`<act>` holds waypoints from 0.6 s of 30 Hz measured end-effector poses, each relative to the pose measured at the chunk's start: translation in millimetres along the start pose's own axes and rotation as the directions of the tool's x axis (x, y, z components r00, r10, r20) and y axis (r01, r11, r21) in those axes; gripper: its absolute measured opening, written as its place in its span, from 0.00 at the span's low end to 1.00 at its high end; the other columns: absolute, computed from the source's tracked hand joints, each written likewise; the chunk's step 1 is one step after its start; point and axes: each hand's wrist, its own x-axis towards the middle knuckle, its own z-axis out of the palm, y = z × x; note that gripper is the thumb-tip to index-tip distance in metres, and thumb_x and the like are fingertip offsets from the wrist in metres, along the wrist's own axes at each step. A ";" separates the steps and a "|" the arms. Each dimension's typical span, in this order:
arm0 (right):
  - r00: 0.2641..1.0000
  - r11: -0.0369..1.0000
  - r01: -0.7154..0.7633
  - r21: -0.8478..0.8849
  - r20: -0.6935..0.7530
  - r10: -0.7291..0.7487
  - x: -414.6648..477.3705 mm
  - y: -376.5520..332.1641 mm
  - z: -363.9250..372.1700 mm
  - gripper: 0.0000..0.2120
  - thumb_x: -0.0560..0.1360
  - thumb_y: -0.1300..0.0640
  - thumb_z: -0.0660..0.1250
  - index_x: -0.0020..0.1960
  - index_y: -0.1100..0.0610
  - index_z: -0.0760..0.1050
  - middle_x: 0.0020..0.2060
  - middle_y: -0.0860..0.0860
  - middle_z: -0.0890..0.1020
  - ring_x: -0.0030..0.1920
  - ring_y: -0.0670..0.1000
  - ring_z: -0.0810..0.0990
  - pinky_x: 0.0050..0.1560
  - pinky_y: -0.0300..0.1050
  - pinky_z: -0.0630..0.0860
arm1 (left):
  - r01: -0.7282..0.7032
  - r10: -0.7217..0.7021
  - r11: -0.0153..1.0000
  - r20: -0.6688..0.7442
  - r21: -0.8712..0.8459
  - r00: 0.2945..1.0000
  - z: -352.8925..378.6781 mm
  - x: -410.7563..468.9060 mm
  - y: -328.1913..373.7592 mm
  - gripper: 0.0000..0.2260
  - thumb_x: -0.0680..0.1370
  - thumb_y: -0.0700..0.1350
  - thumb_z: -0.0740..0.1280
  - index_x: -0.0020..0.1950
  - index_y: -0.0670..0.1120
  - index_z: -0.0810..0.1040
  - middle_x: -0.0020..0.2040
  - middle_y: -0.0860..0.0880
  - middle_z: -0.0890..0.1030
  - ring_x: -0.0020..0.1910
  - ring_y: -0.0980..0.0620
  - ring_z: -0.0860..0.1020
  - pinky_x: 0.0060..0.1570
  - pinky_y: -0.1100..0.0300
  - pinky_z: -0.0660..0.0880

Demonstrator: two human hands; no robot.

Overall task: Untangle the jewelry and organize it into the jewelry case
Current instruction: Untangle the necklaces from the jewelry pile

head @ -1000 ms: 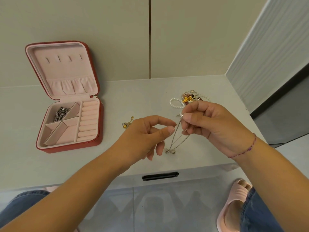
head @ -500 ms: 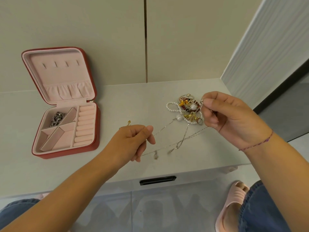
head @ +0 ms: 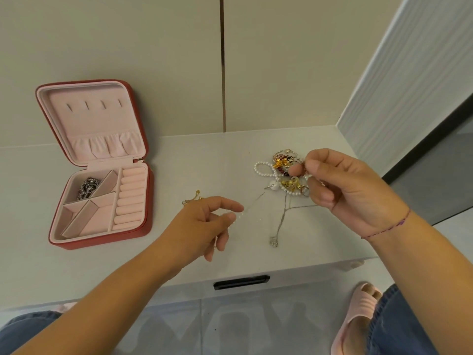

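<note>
A thin silver chain (head: 282,217) with a small pendant hangs between my hands above the white tabletop. My left hand (head: 204,226) pinches one end between thumb and forefinger. My right hand (head: 343,183) pinches the other end, just right of a tangled pile of jewelry (head: 286,175) with pearls, gold and red pieces. The red jewelry case (head: 102,165) lies open at the left, pink inside, with a dark silver piece (head: 88,188) in its upper left compartment.
A small gold piece (head: 193,198) lies on the table just behind my left hand. The tabletop's front edge with a black drawer handle (head: 242,281) runs below my hands. A wall stands behind and a ribbed panel at the right. My knees and a pink slipper show below.
My hands have drawn apart, stretching the silver chain out from a bunch held close together. My right hand went toward the pile, my left down and left.
</note>
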 end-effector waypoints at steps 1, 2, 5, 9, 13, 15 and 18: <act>1.000 1.000 -0.003 -0.008 0.019 0.003 -0.2 1.5 1.9 0.04 0.67 0.59 0.66 0.42 0.57 0.75 0.42 0.57 0.83 0.22 0.44 0.65 0.24 0.35 0.64 | 0.005 -0.005 1.000 0.032 0.000 0.999 0.8 -0.5 0.4 0.08 0.79 0.44 0.65 0.55 0.53 0.79 0.28 0.45 0.79 0.20 0.52 0.69 0.24 0.64 0.68; 0.999 1.000 -0.004 -0.015 0.041 0.005 -0.6 2.8 3.8 0.05 0.67 0.59 0.67 0.43 0.58 0.74 0.44 0.58 0.83 0.22 0.44 0.65 0.24 0.35 0.64 | 0.004 -0.005 1.000 0.065 0.008 0.998 1.7 -0.9 0.5 0.09 0.78 0.44 0.67 0.57 0.54 0.78 0.30 0.45 0.81 0.20 0.52 0.70 0.25 0.63 0.70; 0.995 1.000 -0.012 -0.016 0.100 0.014 -1.3 5.2 8.5 0.09 0.64 0.58 0.69 0.43 0.58 0.75 0.45 0.59 0.83 0.22 0.45 0.65 0.25 0.35 0.65 | -0.010 0.004 0.999 0.116 0.053 0.993 4.7 -1.3 0.2 0.15 0.76 0.45 0.70 0.60 0.56 0.76 0.33 0.46 0.82 0.21 0.52 0.72 0.33 0.58 0.78; 0.985 1.000 -0.024 -0.015 0.173 0.026 -2.7 4.5 11.8 0.07 0.65 0.57 0.69 0.42 0.56 0.79 0.46 0.61 0.83 0.22 0.45 0.64 0.25 0.36 0.66 | 0.011 -0.013 1.000 0.088 0.017 0.996 5.1 0.5 -2.0 0.11 0.81 0.44 0.61 0.61 0.56 0.76 0.31 0.45 0.81 0.24 0.48 0.77 0.36 0.58 0.77; 0.968 0.999 -0.035 -0.026 0.246 0.040 -5.1 2.3 14.9 0.08 0.67 0.58 0.68 0.46 0.58 0.78 0.49 0.61 0.83 0.21 0.44 0.62 0.25 0.35 0.63 | 0.023 -0.032 0.996 0.101 0.086 0.994 5.5 -0.8 -2.7 0.11 0.81 0.45 0.62 0.61 0.58 0.75 0.28 0.46 0.81 0.25 0.49 0.79 0.40 0.58 0.77; 0.957 0.998 -0.036 -0.046 0.285 0.047 -6.2 1.4 16.5 0.08 0.68 0.58 0.67 0.47 0.58 0.78 0.51 0.60 0.83 0.21 0.43 0.61 0.25 0.35 0.60 | 0.023 -0.045 0.986 0.129 0.165 0.991 7.3 -2.9 -1.9 0.12 0.80 0.46 0.64 0.61 0.59 0.75 0.28 0.47 0.81 0.27 0.52 0.79 0.46 0.63 0.77; 0.940 0.997 -0.040 -0.072 0.336 0.062 -7.2 0.5 18.2 0.08 0.69 0.58 0.66 0.47 0.56 0.79 0.52 0.59 0.82 0.20 0.42 0.60 0.26 0.37 0.57 | 0.041 -0.078 0.976 0.168 0.215 0.983 10.3 -4.3 -2.5 0.12 0.81 0.46 0.62 0.62 0.60 0.74 0.31 0.48 0.83 0.29 0.52 0.81 0.52 0.61 0.77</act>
